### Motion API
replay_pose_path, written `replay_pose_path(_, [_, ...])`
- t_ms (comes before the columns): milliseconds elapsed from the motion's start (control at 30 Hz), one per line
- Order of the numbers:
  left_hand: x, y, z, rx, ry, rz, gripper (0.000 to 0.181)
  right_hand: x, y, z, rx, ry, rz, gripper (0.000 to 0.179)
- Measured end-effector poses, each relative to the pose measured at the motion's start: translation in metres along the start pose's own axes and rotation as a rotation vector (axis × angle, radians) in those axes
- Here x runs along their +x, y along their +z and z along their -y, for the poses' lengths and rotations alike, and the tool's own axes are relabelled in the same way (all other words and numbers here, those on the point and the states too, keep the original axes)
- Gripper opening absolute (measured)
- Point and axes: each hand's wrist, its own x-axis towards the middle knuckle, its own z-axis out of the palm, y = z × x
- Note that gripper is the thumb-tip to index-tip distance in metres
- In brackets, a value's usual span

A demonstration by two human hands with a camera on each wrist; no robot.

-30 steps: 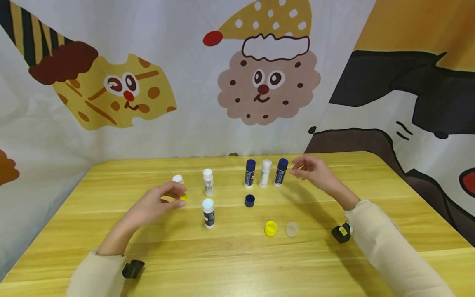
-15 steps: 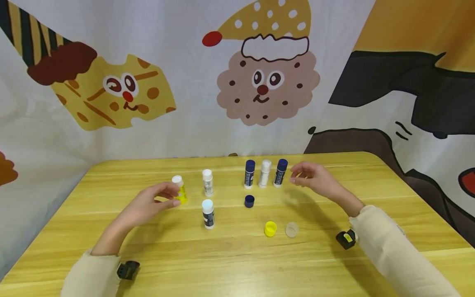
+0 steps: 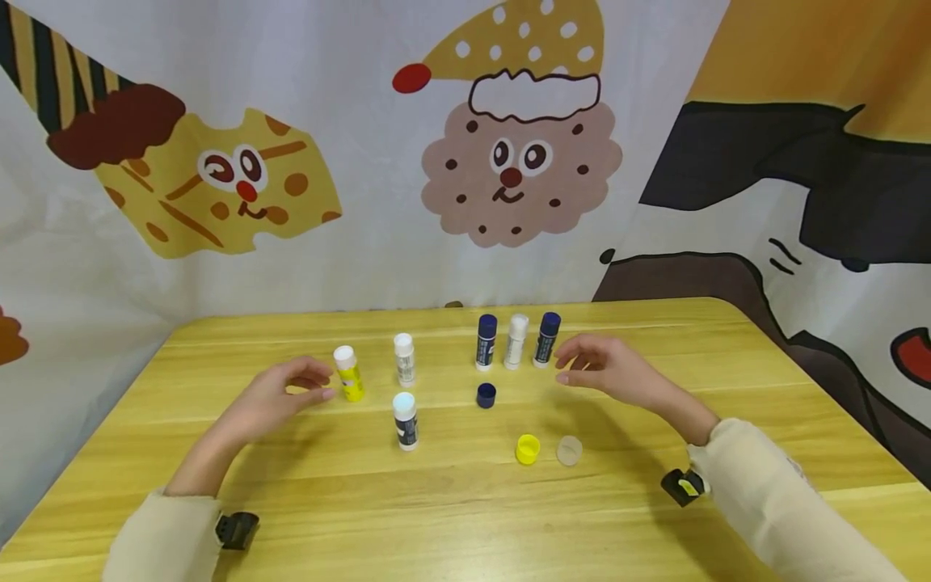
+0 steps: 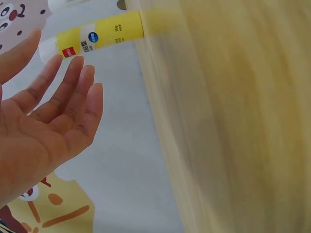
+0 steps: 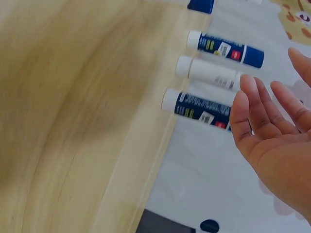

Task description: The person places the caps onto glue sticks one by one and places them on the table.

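Fingers (image 4: 94,107) of left hand (image 3: 272,400) relaxed, empty, just beside upright yellow tube (image 3: 351,381); right hand (image 3: 614,372) likewise loose, near rightmost navy-capped tube (image 3: 545,343), both tubes standing on wooden surface (image 3: 451,517).

yel tube (image 3: 351,384), dk-blu tube (image 3: 545,346), dotted hat print (image 3: 512,50)

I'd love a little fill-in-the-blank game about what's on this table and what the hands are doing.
The yellow tube stands nearest the person's ____ hand.
Between two blue-capped tubes stands a third tube, coloured ____.
The loose cap beside the see-through round piece is ____.
The right hand holds ____.
Missing words: left; white; yellow; nothing.
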Motion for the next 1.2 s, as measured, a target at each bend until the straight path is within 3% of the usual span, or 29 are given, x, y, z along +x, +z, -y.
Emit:
replay_pose_path(467, [0.008,-0.006,0.012,-0.058,-0.035,-0.009,0.047,-0.011,0.026,0.014,0.088,-0.073,0.128,0.027])
replay_pose_path(1000, [0.023,-0.004,0.011,-0.191,-0.038,0.11,0.052,-0.016,0.047,0.008,0.193,-0.029,0.247,0.037])
replay_pose_path(1200, [0.028,-0.001,0.012,-0.225,-0.045,0.125,0.053,-0.016,0.054,0.007,0.196,-0.006,0.256,0.039])
